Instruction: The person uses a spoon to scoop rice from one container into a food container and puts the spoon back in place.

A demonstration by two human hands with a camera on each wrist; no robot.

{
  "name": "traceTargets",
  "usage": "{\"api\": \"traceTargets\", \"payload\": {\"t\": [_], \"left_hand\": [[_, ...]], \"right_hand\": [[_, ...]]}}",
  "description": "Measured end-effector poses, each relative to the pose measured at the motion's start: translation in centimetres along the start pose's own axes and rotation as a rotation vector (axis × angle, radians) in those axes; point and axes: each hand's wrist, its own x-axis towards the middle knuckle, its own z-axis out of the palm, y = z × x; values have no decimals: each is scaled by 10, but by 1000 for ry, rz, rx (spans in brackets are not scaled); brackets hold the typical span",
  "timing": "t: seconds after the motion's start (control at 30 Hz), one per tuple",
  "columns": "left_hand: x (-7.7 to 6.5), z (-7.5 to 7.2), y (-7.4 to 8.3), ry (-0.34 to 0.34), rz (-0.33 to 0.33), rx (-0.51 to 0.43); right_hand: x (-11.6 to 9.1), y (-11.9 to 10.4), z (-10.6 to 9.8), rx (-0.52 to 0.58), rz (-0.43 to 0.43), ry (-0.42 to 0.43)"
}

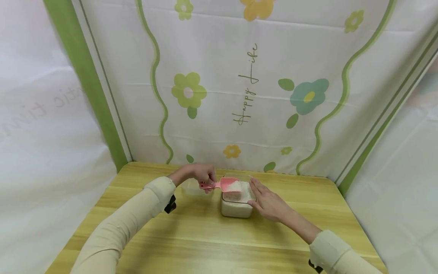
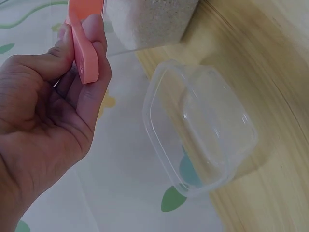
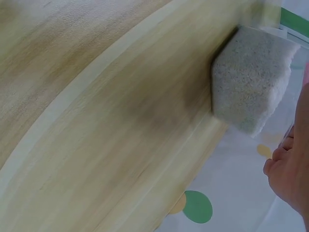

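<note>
My left hand [image 1: 204, 174] grips the handle of a pink scoop [image 1: 219, 185] over a clear square container [image 1: 236, 214] filled with white, rice-like grains [image 1: 247, 192]. White grains lie in the scoop's bowl, which overlaps the container's opening. Against the container's right side rests my right hand [image 1: 268, 201], its fingers straight along the rim and its thumb near the front corner. In the left wrist view, thumb and fingers pinch the scoop's handle [image 2: 86, 60]. The right wrist view shows the grains through the container's wall [image 3: 248, 77], with part of the right hand [image 3: 294, 164] at the edge.
A smaller clear plastic tub [image 2: 149, 116] stands left of the filled container, beneath the left forearm's side in the head view. Both stand on a wooden table [image 1: 205, 243] near its back edge. A floral curtain [image 1: 212, 125] hangs behind, with white fabric at both sides.
</note>
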Motion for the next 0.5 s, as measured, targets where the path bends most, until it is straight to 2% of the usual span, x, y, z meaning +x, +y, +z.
{"api": "traceTargets", "payload": {"t": [0.33, 0.5], "left_hand": [[-12, -3, -8, 40, -38, -88], [-19, -4, -10, 50, -31, -123]], "right_hand": [[5, 10, -8, 40, -11, -56], [6, 11, -8, 64, -4, -90]]}}
